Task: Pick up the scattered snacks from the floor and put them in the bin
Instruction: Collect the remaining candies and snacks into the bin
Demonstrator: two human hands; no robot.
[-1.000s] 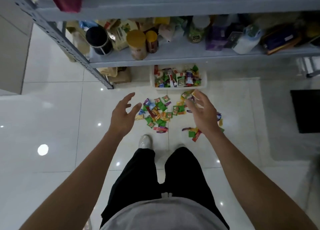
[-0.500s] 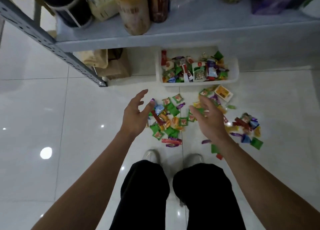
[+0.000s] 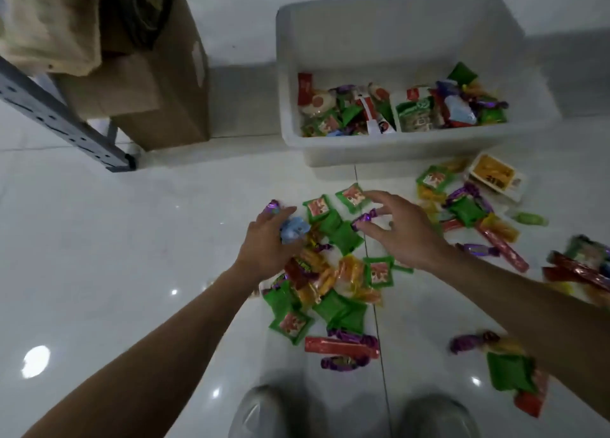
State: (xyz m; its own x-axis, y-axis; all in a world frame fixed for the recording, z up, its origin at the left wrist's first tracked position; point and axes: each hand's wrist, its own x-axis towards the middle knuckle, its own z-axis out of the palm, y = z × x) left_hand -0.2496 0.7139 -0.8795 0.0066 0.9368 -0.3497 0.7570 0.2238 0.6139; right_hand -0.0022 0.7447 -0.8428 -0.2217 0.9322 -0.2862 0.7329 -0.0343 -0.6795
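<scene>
Several wrapped snacks (image 3: 343, 236), green, orange, red and purple, lie scattered on the white tiled floor. Behind them stands a white bin (image 3: 389, 152) holding more snacks. My left hand (image 3: 264, 242) is down at the pile's left edge, its fingers curled round a light blue snack (image 3: 294, 230), with a purple candy (image 3: 274, 206) at its fingertips. My right hand (image 3: 404, 236) hovers over the green packets with fingers spread. A purple candy (image 3: 364, 218) lies between its thumb and forefinger, and no grip on it shows.
A cardboard box (image 3: 165, 90) and a grey metal shelf leg (image 3: 66, 124) stand left of the bin. A yellow snack box (image 3: 493, 176) and more wrappers (image 3: 495, 242) lie to the right. My two shoes (image 3: 260, 411) are at the bottom edge.
I have bent down much closer to the floor. Both hands dropped from above the pile onto it, the left one closing on the blue snack.
</scene>
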